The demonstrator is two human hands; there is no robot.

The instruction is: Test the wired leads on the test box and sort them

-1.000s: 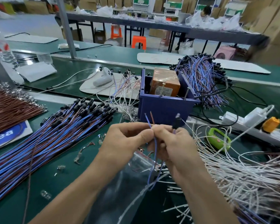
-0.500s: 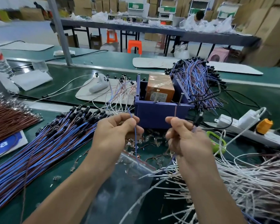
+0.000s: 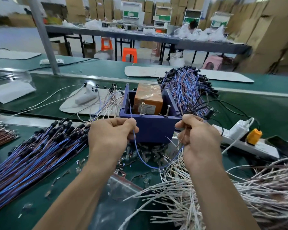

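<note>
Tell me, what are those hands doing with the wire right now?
Hands: left hand pinches blue wire, right hand pinches brown wire. Both tips up at purple box, contact unclear. Below right hand, white wire heap, not blocking.

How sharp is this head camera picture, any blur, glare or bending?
Head view: the left hand, right hand, the wired lead they pinch and the purple test box are fairly sharp; stacked cartons at top right smear; the grey post leans from the wide lens; slight glare on the orange block's wrap.
</note>
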